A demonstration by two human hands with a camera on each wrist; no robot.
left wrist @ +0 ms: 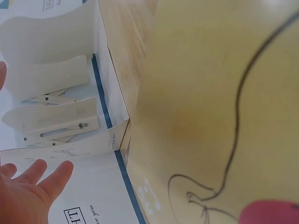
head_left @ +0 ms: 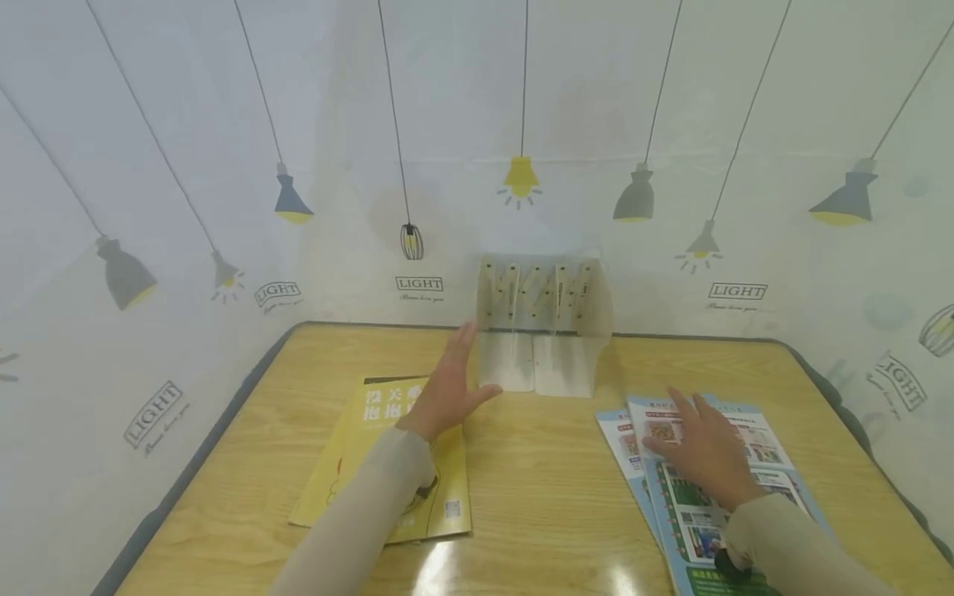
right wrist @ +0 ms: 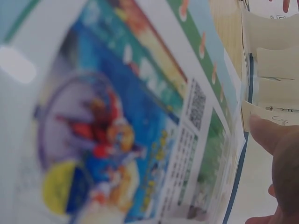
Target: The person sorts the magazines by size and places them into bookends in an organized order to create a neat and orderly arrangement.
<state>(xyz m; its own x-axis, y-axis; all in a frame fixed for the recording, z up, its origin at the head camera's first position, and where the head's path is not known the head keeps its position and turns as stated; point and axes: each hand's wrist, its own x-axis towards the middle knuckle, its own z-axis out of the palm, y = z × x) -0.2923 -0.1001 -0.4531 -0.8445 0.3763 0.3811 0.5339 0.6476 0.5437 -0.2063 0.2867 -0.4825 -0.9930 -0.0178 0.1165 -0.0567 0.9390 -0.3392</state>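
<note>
At the back of the table stands a white expanding book rack (head_left: 537, 364) with upright dividers and crossed links between them. My left hand (head_left: 449, 389) is held beside its left panel, fingers straight and thumb spread, holding nothing. Below that hand lies a yellow book (head_left: 373, 463), partly covered by the hand and sleeve. My right hand (head_left: 704, 447) hovers with extended fingers over two overlapping colourful booklets (head_left: 768, 451) with pale blue borders. In the right wrist view the thumb (right wrist: 266, 133) overlaps the rack's side panel.
The wooden table (head_left: 537, 472) has a dark edge and meets a pale wall cloth (head_left: 477, 108) printed with hanging lamps at the back and sides. A dark edge of something shows under the top of the yellow book.
</note>
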